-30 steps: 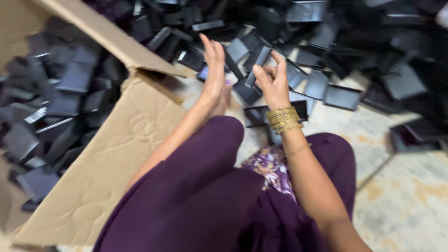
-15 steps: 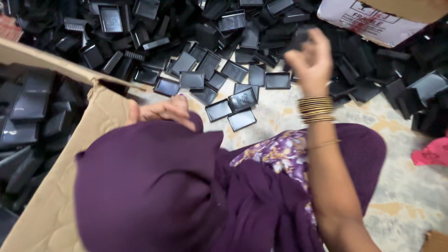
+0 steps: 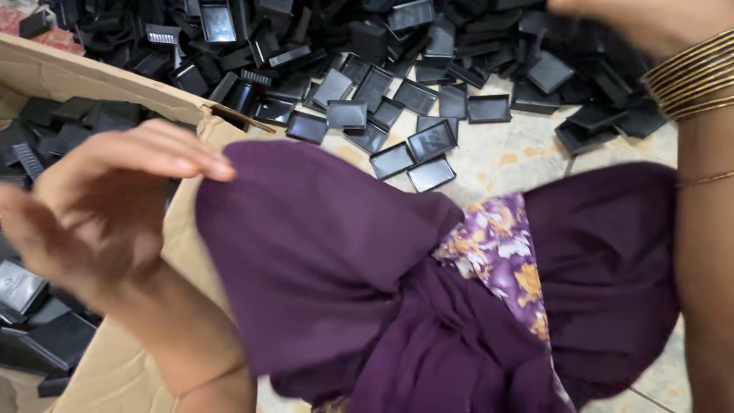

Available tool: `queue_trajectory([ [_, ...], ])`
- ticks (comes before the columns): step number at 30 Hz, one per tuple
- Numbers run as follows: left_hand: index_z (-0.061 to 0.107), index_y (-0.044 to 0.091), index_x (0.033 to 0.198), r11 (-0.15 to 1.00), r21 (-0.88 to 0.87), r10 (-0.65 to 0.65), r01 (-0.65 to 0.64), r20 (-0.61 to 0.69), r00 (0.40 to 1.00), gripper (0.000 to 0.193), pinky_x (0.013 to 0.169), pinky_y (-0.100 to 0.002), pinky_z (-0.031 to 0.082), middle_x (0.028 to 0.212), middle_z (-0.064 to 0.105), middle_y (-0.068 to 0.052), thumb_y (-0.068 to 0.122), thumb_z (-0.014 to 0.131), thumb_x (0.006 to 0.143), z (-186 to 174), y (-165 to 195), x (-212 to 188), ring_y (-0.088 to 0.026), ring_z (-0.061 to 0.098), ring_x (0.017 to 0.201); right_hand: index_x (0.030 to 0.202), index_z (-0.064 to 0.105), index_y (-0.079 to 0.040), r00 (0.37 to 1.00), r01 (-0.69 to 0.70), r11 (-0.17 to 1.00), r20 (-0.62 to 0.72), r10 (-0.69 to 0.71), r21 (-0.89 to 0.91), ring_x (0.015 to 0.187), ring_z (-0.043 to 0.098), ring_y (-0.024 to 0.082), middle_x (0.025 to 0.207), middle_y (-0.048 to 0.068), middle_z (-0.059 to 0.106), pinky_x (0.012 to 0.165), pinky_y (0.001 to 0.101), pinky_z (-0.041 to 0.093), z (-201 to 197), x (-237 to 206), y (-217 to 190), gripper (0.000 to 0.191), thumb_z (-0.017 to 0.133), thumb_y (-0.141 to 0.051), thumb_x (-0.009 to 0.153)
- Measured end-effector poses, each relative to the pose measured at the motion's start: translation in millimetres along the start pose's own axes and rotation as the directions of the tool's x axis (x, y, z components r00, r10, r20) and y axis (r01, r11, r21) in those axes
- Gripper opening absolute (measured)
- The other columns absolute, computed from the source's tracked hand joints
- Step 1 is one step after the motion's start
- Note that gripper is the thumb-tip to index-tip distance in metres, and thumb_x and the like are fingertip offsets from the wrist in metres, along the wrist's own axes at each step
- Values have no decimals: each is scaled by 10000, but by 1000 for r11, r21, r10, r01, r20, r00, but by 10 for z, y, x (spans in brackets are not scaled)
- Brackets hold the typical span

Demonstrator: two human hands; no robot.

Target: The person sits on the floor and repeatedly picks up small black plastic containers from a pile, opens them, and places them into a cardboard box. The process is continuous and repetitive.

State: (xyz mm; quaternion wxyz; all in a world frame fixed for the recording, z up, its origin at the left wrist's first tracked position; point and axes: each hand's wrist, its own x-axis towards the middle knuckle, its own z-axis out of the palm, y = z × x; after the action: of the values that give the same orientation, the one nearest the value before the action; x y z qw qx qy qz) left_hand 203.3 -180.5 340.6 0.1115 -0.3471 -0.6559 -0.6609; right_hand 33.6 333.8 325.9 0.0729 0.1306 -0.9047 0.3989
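Cardboard box (image 3: 115,359) sits at left, brown, flaps open; its top flap runs from the upper left corner down toward the knee, and one flap lies flat under the left forearm. Inside the box: black trays, jumbled, some flat, some on edge. One tray at the far left edge carries a pale label; print too small to read. A scrap of red patterned packaging (image 3: 30,30) shows at the top left corner, behind the box edge.

Left hand (image 3: 107,206) hangs over the box opening, palm facing right, fingers spread and loosely curved. Its grip is wide open and has hold of nothing. Fingertips reach to just beside the purple knee (image 3: 321,245). Nearest things are the trays in the box below it.

Right hand (image 3: 650,23) is at the top right corner, mostly cut by the frame and blurred; cannot tell how its grip stands or whether it has anything. Gold bangles (image 3: 688,76) stack on the wrist, with one thin bangle lower on the forearm.

Tray pile (image 3: 367,53) covers the floor (image 3: 520,145) across the top: shallow rectangular black plastic trays with raised rims, glossy, many overlapping, some upside down. A few lie apart, open side up, on beige tile just in front of the knee.

Purple cloth with a floral purple and yellow panel (image 3: 497,245) fills the centre.
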Motion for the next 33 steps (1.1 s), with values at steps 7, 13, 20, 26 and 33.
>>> queue_trajectory([
  [7,657,5,1000,803,-458,148,-381,-466,872,465,624,-394,524,846,701,-189,357,387,1141,391,-264,-53,-261,661,680,1350,544,20,970,91,938,242,-8,-335,1043,685,295,1171,215,702,911,390,532,961,620,290,779,902,-393,794],
  [13,589,19,1040,624,-472,-108,-623,-842,529,337,695,-329,434,871,613,-108,283,429,1177,728,-872,387,-183,549,767,1182,548,-55,952,278,879,232,-199,-388,1086,624,443,1147,236,640,945,489,517,2417,1186,1098,648,922,-301,714],
  [20,606,34,978,863,-392,-281,-319,-897,342,301,673,-309,445,809,587,-78,279,470,1090,458,-2159,459,-162,529,704,1184,533,-122,973,31,877,215,83,-480,1092,579,454,1193,220,551,935,533,492,3255,1402,1603,621,900,-245,699],
  [26,626,24,1086,865,-499,-449,58,-714,537,271,716,-296,456,904,614,-72,272,520,1111,539,-3291,476,-158,579,798,1108,535,-114,993,21,921,114,26,-389,1103,580,405,1123,170,577,886,535,461,3266,1164,1697,567,891,-217,680],
  [33,397,112,1554,774,-443,-633,452,-528,566,567,1175,-340,301,1524,454,-53,458,364,1107,967,-3770,628,-144,402,1410,1131,515,-62,989,75,988,114,-91,135,1098,552,270,1152,118,513,951,393,493,2992,992,888,496,885,-203,831],
])
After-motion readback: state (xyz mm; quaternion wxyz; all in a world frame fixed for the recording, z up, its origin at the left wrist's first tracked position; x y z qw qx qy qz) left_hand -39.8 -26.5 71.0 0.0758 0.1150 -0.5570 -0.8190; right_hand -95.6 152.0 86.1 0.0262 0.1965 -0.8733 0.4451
